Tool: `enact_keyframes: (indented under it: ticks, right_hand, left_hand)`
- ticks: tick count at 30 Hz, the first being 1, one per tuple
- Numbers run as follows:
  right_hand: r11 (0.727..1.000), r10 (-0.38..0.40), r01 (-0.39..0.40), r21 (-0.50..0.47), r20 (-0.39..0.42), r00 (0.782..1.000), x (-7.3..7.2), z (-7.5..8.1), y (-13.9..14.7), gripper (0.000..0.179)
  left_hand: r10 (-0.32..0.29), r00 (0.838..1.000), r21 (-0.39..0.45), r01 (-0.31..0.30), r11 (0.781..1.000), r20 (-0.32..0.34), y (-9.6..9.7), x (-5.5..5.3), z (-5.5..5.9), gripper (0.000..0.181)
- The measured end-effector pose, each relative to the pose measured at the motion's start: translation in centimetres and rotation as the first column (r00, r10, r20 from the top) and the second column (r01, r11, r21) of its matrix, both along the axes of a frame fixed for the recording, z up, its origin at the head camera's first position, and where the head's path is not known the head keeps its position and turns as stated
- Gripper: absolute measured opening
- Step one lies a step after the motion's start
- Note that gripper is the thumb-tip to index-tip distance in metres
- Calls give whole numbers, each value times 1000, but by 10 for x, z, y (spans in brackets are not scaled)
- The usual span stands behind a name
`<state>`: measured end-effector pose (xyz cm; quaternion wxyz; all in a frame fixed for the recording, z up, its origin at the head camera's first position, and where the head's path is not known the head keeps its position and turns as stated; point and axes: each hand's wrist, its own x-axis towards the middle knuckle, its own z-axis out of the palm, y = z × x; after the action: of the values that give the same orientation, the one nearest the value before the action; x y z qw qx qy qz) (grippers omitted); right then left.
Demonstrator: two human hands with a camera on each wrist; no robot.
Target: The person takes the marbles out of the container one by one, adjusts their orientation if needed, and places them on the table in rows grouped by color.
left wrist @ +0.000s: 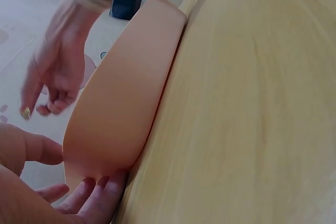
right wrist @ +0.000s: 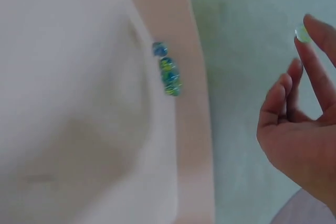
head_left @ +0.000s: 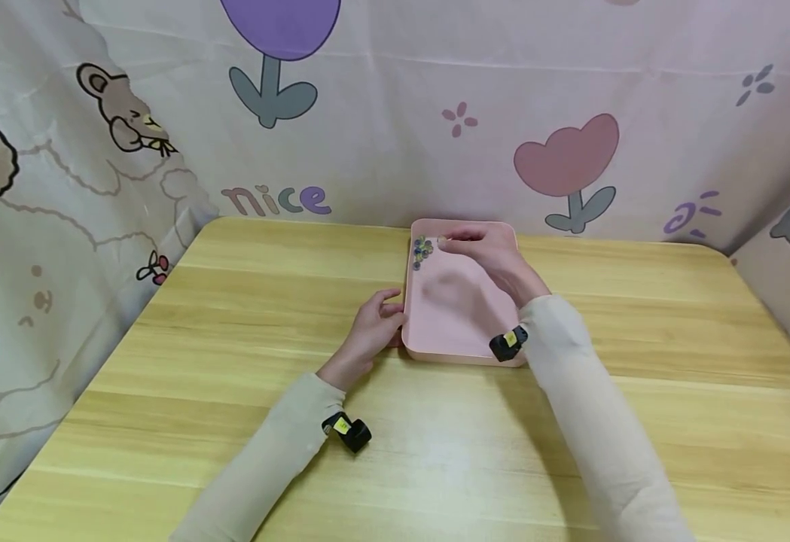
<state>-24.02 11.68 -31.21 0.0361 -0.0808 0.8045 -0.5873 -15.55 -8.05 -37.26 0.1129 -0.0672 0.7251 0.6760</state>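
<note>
My right hand (head_left: 486, 250) is raised over the far part of a pink tray (head_left: 452, 324). Its thumb and index finger pinch a clear glass marble (right wrist: 302, 33) with yellow-green in it. Beside that hand, several blue and yellow-green marbles (head_left: 423, 249) lie clustered in the tray's far left corner. At the tray's left side, my left hand (head_left: 372, 325) touches the outer wall with its fingertips. Seen from the left wrist, those fingers (left wrist: 86, 195) rest against the lower wall near the table, and another finger meets the rim.
The tray stands on a wooden table (head_left: 232, 301), its far end close to a patterned cloth backdrop (head_left: 381, 113). More printed cloth hangs at the left and right. A small black camera (head_left: 508, 344) on the right wrist overlaps the tray's near right corner.
</note>
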Motion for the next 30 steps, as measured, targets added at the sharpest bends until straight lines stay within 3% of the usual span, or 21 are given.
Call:
enact_keyframes:
  ticks: [3, 7, 15, 22, 30]
  right_hand:
    - [997, 40, -42, -66, -30, 999, 6, 3, 6, 28]
    - [994, 66, -72, -77, -73, 995, 13, 6, 13, 30]
    - [998, -2, -2, -61, -63, 998, 30, 11, 15, 26]
    - [998, 23, -27, -53, -84, 996, 50, 18, 13, 36]
    - [998, 32, -38, -59, -106, 994, 72, 14, 11, 31]
  left_hand:
    - [-1, 1000, -17, 1, 1000, -4, 0, -1, 1, 45]
    - [-16, 1000, -25, 15, 1000, -17, 1, -1, 3, 40]
    - [-14, 1000, -33, 14, 999, 7, -1, -1, 1, 36]
    - [-14, 1000, -20, 14, 1000, 7, -3, -1, 1, 36]
    - [-10, 1000, 4, 10, 1000, 9, -3, 0, 0, 35]
